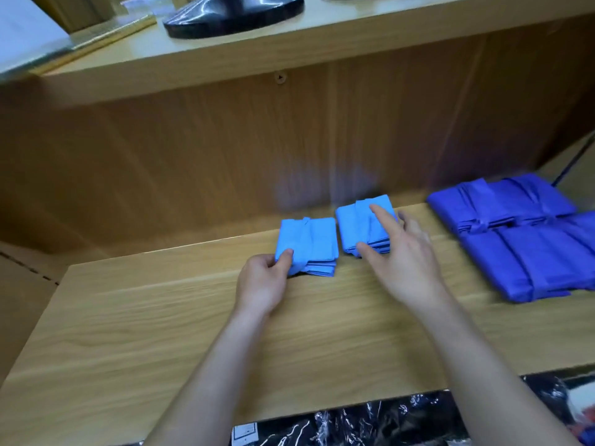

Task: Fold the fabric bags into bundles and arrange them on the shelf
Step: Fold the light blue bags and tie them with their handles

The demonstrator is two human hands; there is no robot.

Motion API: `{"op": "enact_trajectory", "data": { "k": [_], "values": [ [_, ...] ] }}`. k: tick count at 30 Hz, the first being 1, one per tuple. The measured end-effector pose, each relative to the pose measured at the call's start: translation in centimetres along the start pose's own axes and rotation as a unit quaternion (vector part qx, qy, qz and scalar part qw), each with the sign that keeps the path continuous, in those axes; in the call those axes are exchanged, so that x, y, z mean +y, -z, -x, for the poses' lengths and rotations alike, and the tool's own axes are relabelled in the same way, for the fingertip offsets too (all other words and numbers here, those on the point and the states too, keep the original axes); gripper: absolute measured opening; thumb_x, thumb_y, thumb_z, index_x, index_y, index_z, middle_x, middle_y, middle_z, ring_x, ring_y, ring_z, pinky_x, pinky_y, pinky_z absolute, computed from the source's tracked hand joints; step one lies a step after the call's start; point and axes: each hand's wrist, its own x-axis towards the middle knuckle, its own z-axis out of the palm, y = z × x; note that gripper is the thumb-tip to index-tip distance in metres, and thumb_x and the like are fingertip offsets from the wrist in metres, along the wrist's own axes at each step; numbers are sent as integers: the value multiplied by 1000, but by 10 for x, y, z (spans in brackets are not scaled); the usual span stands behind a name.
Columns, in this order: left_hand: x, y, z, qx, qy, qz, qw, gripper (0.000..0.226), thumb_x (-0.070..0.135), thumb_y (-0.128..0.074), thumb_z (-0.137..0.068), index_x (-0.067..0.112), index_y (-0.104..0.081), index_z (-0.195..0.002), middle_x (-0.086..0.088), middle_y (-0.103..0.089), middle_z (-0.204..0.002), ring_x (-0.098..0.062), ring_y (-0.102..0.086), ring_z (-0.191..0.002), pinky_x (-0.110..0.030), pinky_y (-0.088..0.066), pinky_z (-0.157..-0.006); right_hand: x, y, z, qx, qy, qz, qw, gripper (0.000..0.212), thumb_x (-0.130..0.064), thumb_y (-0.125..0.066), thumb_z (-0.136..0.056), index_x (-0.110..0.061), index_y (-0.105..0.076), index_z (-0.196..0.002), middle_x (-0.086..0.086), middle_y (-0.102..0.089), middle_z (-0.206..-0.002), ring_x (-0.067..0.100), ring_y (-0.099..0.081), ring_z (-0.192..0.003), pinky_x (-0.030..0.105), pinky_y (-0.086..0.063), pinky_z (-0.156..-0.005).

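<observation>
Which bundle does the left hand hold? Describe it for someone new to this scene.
On the wooden shelf, left of the dark-blue stack, sit two small light-blue bundles. The left bundle is it: the left hand pinches its near corner, unlike the right bundle.

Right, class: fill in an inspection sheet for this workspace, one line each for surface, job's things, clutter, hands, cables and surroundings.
Surface: pale wooden shelf, with bundles lying on it.
Job's things: left light-blue bundle and right light-blue bundle side by side, slightly apart; larger dark-blue bundles at the right.
Clutter: nothing seen.
Hands: left hand grips the left bundle's near corner; right hand, fingers straight, touches the right bundle.
Cables: thin dark line at far right, possibly a cord; cannot tell.
Surroundings: upper shelf bearing a black base; plastic-wrapped dark goods below the front edge.
</observation>
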Motion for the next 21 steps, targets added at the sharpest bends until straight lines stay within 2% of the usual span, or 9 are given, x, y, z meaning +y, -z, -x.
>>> {"op": "enact_trajectory", "data": {
  "k": [3,5,6,8,10,12,14,17,21],
  "values": [
    [7,-5,0,38,-33,-142,989,41,44,-52,-95,13,-60,-68,-2,-53,-58,-30,-51,-68,-35,-37,-58,11,-5,-13,-56,8,4,998,57,-45,-65,-87,-35,-46,-139,8,-44,-141,30,-46,-124,32,-36,-98],
    [4,-7,0,91,-93,-124,984,25,37,-56,-94,19,-69,-106,-3,-66,-91,-24,-59,-93,-33,-46,-77,15,-2,-19,-62,16,-11,998,53,-45,-70,-83,-33,-52,-131,2,-52,-131,27,-53,-114,33,-41,-90],
    [1,-8,1,104,-136,-77,982,30,32,-58,-93,20,-65,-119,-3,-65,-103,-19,-59,-97,-30,-45,-85,17,0,-22,-68,22,-14,997,51,-45,-73,-81,-33,-54,-127,-1,-55,-128,24,-55,-112,33,-42,-89],
    [-3,-7,3,69,-235,-38,969,35,34,-58,-92,23,-65,-124,1,-61,-116,-14,-58,-103,-26,-46,-92,22,4,-28,-72,37,-29,996,46,-44,-76,-78,-33,-56,-118,-8,-58,-122,19,-55,-107,32,-43,-86],
    [-4,-9,4,19,-303,-136,943,41,46,-59,-87,30,-65,-124,3,-58,-126,-16,-51,-115,-25,-40,-101,25,7,-30,-69,39,-39,996,41,-44,-77,-77,-33,-55,-110,-17,-59,-106,15,-54,-92,31,-39,-74],
    [-10,-12,2,32,-331,-241,912,42,49,-59,-86,34,-64,-125,2,-58,-129,-20,-48,-117,-28,-43,-99,28,6,-30,-64,29,-39,997,40,-46,-76,-76,-31,-50,-102,-20,-52,-85,12,-48,-77,32,-33,-64],
    [-10,-14,1,74,-336,-286,894,38,49,-52,-89,34,-67,-120,2,-62,-122,-21,-52,-111,-33,-53,-85,31,3,-29,-55,25,-46,997,44,-48,-76,-75,-31,-44,-100,-17,-49,-80,15,-47,-75,34,-31,-63],
    [-9,-16,-4,101,-352,-303,880,42,50,-42,-89,32,-72,-113,1,-66,-112,-20,-54,-103,-32,-57,-73,32,0,-29,-53,26,-65,996,52,-46,-77,-74,-31,-39,-107,-9,-55,-94,22,-52,-87,34,-36,-70],
    [-7,-19,0,98,-331,-288,893,34,43,-50,-91,30,-71,-114,0,-64,-115,-22,-54,-107,-33,-55,-78,31,-7,-26,-45,34,-75,996,62,-43,-76,-78,-27,-39,-124,-3,-58,-111,26,-56,-103,32,-37,-74]
  ]
}}
